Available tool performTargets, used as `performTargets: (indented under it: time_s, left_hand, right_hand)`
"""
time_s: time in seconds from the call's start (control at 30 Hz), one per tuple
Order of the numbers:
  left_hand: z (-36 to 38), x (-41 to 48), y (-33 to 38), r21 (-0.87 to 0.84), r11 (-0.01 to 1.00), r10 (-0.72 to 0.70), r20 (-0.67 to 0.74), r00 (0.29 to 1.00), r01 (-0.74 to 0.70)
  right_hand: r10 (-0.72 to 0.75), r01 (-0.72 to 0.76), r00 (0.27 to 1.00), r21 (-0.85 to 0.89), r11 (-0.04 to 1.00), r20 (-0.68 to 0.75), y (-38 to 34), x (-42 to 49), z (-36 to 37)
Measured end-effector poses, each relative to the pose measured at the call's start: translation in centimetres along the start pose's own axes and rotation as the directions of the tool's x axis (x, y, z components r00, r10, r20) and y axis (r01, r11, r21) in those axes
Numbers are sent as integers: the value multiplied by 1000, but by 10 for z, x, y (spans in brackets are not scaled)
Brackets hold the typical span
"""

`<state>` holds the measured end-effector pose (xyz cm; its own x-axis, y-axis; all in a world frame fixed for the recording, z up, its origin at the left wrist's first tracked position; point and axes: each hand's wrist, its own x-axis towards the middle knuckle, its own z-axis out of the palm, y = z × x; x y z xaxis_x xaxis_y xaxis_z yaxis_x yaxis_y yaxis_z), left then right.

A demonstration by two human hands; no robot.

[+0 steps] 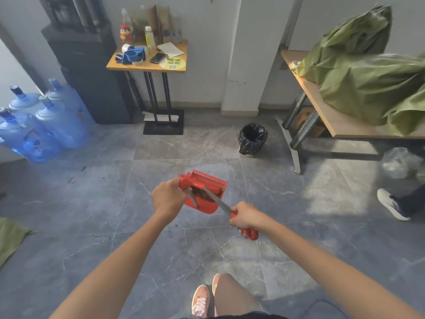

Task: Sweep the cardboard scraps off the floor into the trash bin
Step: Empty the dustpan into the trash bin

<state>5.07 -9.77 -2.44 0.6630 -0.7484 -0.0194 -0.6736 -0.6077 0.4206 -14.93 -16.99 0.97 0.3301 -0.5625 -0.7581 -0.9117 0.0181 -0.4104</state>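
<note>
My left hand (pixel 166 198) grips the red handle of a red dustpan (pixel 204 201) held above the grey floor at the middle of the view. My right hand (pixel 245 217) is closed on the red grip of a broom (pixel 218 202), whose metal shaft slants up-left into the pan. Dark bristles and brown scraps (pixel 202 192) lie inside the dustpan. The trash bin (pixel 252 138), lined with a black bag and open on top, stands on the floor beyond the pan, to the upper right, near the white pillar.
Several blue water jugs (pixel 41 125) stand at the left beside a dark cabinet. A small wooden side table (pixel 147 65) holds clutter. A bench (pixel 333 120) with green bags is at the right. Another person's shoe (pixel 391 203) shows at the right edge. My pink shoes (pixel 202 300) are below.
</note>
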Motion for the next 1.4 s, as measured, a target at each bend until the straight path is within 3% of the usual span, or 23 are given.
performTargets:
  time_s: [0.4, 0.9, 1.4]
  left_hand:
    - [28, 85, 70, -39, 997, -69, 19, 997, 69]
    - [35, 205, 167, -39, 998, 43, -13, 999, -44]
    - [36, 374, 189, -78, 972, 224, 37, 974, -221]
  right_hand:
    - [5, -5, 1000, -77, 997, -2, 28, 47, -79]
    - [-2, -1, 999, -76, 997, -42, 12, 85, -194]
    - [85, -72, 988, 102, 992, -129, -61, 164, -244]
